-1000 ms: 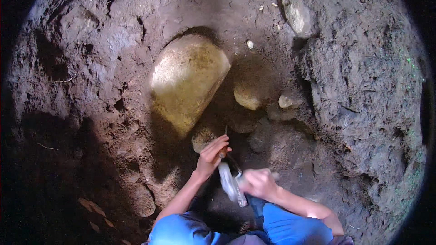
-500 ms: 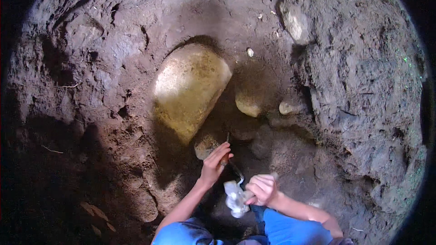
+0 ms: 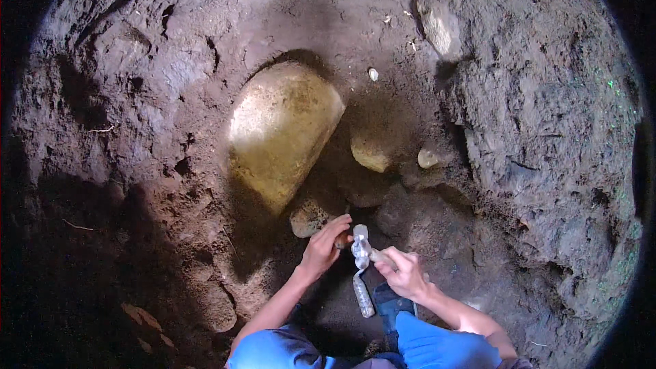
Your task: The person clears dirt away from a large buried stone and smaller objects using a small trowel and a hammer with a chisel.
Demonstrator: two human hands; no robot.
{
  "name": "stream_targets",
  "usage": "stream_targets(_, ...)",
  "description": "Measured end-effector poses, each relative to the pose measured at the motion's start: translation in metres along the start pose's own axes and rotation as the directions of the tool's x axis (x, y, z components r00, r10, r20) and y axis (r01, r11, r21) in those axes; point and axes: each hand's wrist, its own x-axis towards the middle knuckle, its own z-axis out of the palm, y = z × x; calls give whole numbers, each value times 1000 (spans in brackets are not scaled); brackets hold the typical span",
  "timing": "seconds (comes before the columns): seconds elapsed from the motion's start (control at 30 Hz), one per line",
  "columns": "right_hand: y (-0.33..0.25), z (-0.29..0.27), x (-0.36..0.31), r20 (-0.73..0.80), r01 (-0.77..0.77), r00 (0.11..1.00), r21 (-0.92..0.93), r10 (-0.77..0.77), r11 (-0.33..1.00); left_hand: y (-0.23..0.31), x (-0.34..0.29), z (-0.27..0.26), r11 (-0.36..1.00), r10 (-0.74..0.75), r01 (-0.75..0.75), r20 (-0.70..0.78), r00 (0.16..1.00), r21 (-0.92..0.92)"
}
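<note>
Below the large stone, my left hand (image 3: 322,250) closes round a tool with a brown handle (image 3: 343,240), whose working end is hidden now. My right hand (image 3: 404,276) grips a hammer (image 3: 361,246) by its pale handle. The grey metal head is beside the brown handle, close to my left fingers; I cannot tell whether they touch. Just under the hammer head lies a tool with a bent metal neck and a grey grip (image 3: 363,296), its far end out of sight. A small rough stone (image 3: 307,219) sits by my left fingers.
A big pale yellowish stone (image 3: 280,130) is set in the brown soil ahead. Smaller stones (image 3: 370,154) (image 3: 428,158) stick out to its right. Rough earth walls (image 3: 547,137) rise on both sides, and dry leaves (image 3: 140,316) lie at lower left.
My right hand has brought the hammer up from near my knees to the brown handle. The left hand stays nearly in place, and the grip of the bent-necked tool has come into sight.
</note>
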Motion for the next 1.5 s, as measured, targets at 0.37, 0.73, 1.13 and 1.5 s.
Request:
stream_targets(0.37, -3, 6, -18, -32, 33, 999, 136, -29, 990, -2, -5, 8, 999, 18, -18, -16, 1000, 37)
stream_targets(0.73, -18, 2, -4, 136, 110, 985, -26, -105, 994, -9, -11, 3, 999, -34, 36, 32, 999, -41)
stream_targets(1.13, -9, 1, -6, 260, 48, 966, -180, 0, 982, -11, 0, 4, 958, -195, 182, -38, 980, -221)
stream_targets(1.5, -17, 9, -6, 106, 126, 987, -67, -118, 990, -9, -6, 2, 991, -103, 104, 18, 994, -85)
